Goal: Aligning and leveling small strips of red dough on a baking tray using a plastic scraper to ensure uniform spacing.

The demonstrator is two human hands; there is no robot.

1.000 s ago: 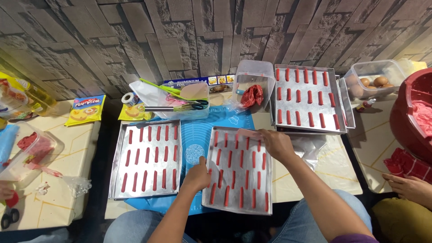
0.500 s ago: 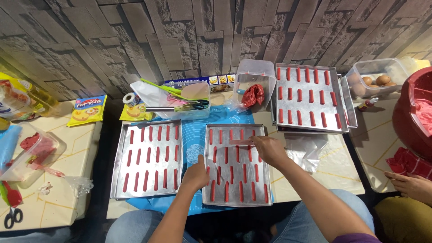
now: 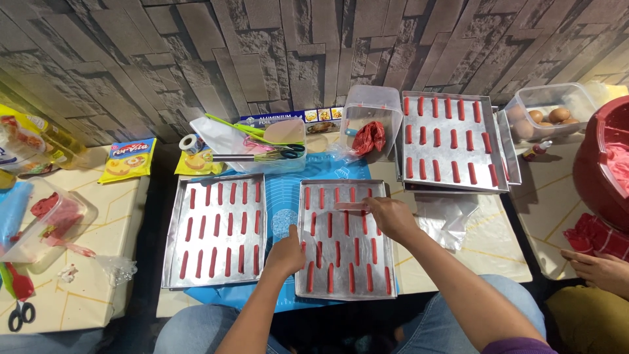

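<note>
A metal baking tray [image 3: 345,290] with rows of short red dough strips lies in front of me on a blue mat [image 3: 283,196]. My left hand [image 3: 286,252] grips the tray's left edge. My right hand [image 3: 388,216] hovers over the tray's upper middle, holding a small pale flat tool [image 3: 349,206] that touches the strips. A second tray of red strips [image 3: 216,229] lies to the left. A third filled tray [image 3: 449,141] rests at the back right.
A clear box with scissors and tools [image 3: 262,145] and a clear tub with red dough [image 3: 370,124] stand at the back. A box of eggs [image 3: 547,115], a red bowl [image 3: 603,164] and another person's hand [image 3: 599,270] are at the right. Scissors [image 3: 19,314] lie at the left.
The front tray has slid toward the back and sits straighter on the mat. My right hand moved from the tray's top right corner to its upper middle.
</note>
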